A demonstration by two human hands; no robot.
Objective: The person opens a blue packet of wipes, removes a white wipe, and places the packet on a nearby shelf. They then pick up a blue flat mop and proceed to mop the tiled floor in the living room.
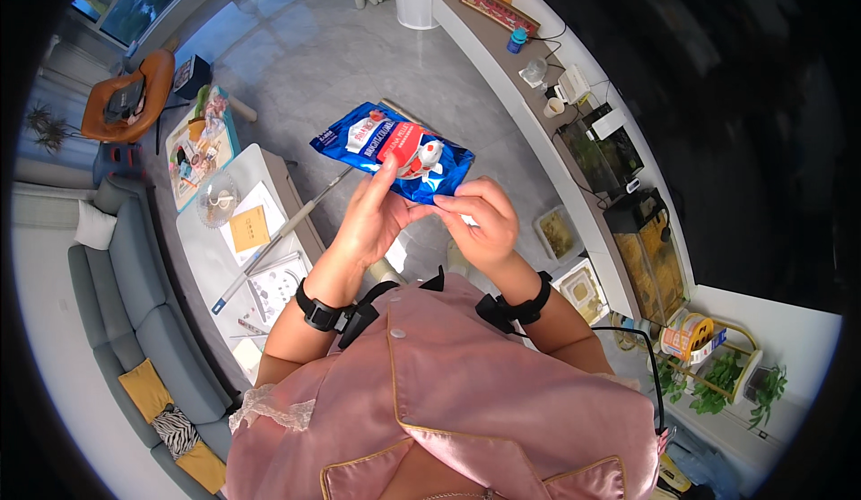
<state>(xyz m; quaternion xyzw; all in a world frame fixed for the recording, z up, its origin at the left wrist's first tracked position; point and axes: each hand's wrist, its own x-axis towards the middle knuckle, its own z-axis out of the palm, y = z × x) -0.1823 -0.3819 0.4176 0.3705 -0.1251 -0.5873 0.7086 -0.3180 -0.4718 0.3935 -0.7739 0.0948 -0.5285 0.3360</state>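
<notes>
A shiny blue foil pouch of fish-food pellets (410, 147), printed with a red panel and a white-and-red fish, is held up in front of my chest. My left hand (377, 214) grips it from below, the thumb lying across the printed front. At the pouch's lower right corner, my right hand (481, 221) pinches the edge between thumb and curled fingers. The pouch lies tilted in view, its upper left end pointing away from both hands. Black straps with small devices circle both wrists. What the fingers do behind the pouch is hidden.
To the left stands a white table (202, 251) with papers, a glass dish (217, 197) and a long pole (282, 231). Along the right, a low cabinet carries fish tanks (649, 271), a paper cup (553, 107) and cables. A plastic tub (558, 234) sits on the floor beside it.
</notes>
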